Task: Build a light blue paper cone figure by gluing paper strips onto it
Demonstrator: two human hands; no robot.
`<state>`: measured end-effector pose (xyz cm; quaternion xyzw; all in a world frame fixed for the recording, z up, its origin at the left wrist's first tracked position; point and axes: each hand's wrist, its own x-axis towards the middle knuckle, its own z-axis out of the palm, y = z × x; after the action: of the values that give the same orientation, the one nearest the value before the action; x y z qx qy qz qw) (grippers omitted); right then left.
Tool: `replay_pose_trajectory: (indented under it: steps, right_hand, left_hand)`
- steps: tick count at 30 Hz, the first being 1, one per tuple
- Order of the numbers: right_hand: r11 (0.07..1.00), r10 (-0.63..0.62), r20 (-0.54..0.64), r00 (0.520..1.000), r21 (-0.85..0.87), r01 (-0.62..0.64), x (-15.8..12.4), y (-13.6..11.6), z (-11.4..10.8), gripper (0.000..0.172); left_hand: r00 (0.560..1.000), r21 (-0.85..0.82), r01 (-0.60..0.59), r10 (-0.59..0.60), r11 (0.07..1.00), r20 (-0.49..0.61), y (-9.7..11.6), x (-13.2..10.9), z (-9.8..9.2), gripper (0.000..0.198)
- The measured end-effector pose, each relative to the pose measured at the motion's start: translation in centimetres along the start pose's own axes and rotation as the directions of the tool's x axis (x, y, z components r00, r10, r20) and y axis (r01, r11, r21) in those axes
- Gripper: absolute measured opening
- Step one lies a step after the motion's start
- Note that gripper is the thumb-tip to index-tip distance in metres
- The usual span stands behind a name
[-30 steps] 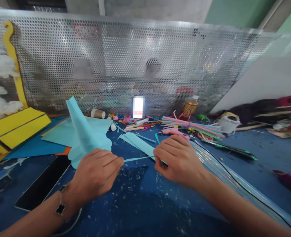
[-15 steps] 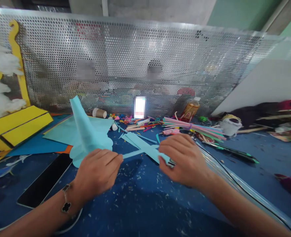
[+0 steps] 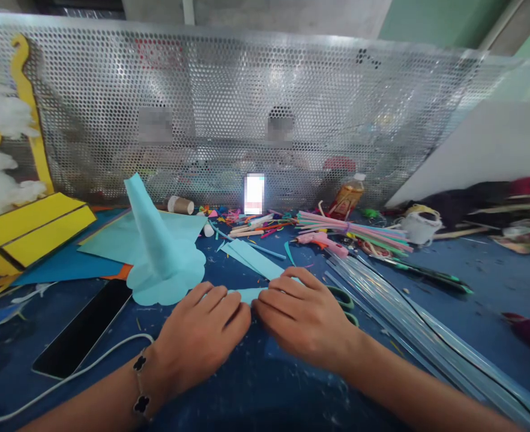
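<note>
Left hand [image 3: 199, 339] and right hand [image 3: 303, 318] close together on pale blue paper strip [image 3: 246, 294], fingers over it; pinched or only pressed, cannot tell. Paper cone [image 3: 154, 240] at left hand's 11 o'clock, scalloped edge just beside fingers. Scissors [image 3: 343, 303] touching right hand at 3 o'clock, clear glue sticks [image 3: 404, 324] beyond. Phone [image 3: 82, 327] near left hand at 9 o'clock. Open room on blue surface [image 3: 265, 402] at 6 o'clock.

Clear glue sticks [image 3: 404, 318] hem in the right hand [image 3: 305, 321], while the paper cone [image 3: 154, 240] and black tablet [image 3: 82, 330] crowd the left hand [image 3: 199, 339]. There's maybe a gap straight ahead, before the glue gun [image 3: 319, 241].
</note>
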<state>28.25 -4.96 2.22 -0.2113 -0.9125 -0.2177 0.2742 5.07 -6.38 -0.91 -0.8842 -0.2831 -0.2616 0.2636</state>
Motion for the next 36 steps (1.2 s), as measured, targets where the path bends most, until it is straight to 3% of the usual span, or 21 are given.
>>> replay_pose_trajectory:
  steps: [8, 18, 22, 24, 26, 29, 32, 34, 36]
  right_hand:
    - [0.998, 0.046, -0.045, 0.998, 0.054, -0.044, 0.2, 0.4, -0.7, 0.011]
    - [0.986, 0.155, -0.138, 0.978, -0.046, -0.163, -1.0, 5.3, -2.9, 0.012]
    - [0.974, 0.17, -0.186, 0.968, -0.12, -0.194, -1.3, 5.6, -2.7, 0.01]
    - [0.983, 0.14, -0.178, 0.974, -0.091, -0.158, -1.2, 4.9, -2.2, 0.01]
    - [0.995, 0.096, -0.134, 0.986, -0.01, -0.099, -1.0, 3.7, -1.5, 0.009]
    - [0.993, 0.061, -0.073, 0.995, 0.106, -0.053, -0.8, 2.2, -0.6, 0.01]
    - [0.981, 0.103, -0.093, 0.99, 0.173, -0.086, -0.8, 1.9, -0.6, 0.016]
    - [0.98, 0.155, -0.153, 0.976, 0.149, -0.132, -0.9, 2.3, -1.0, 0.024]
    - [0.985, 0.159, -0.197, 0.968, 0.104, -0.141, -1.0, 2.8, -1.7, 0.035]
  left_hand:
    - [0.995, -0.138, 0.084, -0.075, 0.987, 0.07, -0.8, 0.5, -0.8, 0.015]
    - [0.979, -0.153, 0.201, -0.195, 0.968, 0.054, -4.8, -0.6, -0.5, 0.016]
    - [0.972, -0.104, 0.205, -0.215, 0.973, -0.097, -5.3, -0.4, -1.1, 0.011]
    - [0.965, -0.082, 0.161, -0.174, 0.984, -0.194, -4.8, -0.1, -1.6, 0.005]
    - [0.971, -0.061, 0.098, -0.109, 0.993, -0.213, -3.7, 0.1, -2.0, 0.006]
    - [0.996, -0.082, 0.043, -0.049, 0.996, -0.077, -2.0, 0.0, -1.7, 0.011]
    - [0.985, -0.265, 0.166, -0.145, 0.95, 0.097, -1.4, -0.4, -0.9, 0.017]
    - [0.926, -0.459, 0.377, -0.307, 0.805, 0.221, -1.9, -0.5, -0.7, 0.02]
    - [0.807, -0.629, 0.587, -0.432, 0.509, 0.404, -2.8, -0.3, -0.8, 0.021]
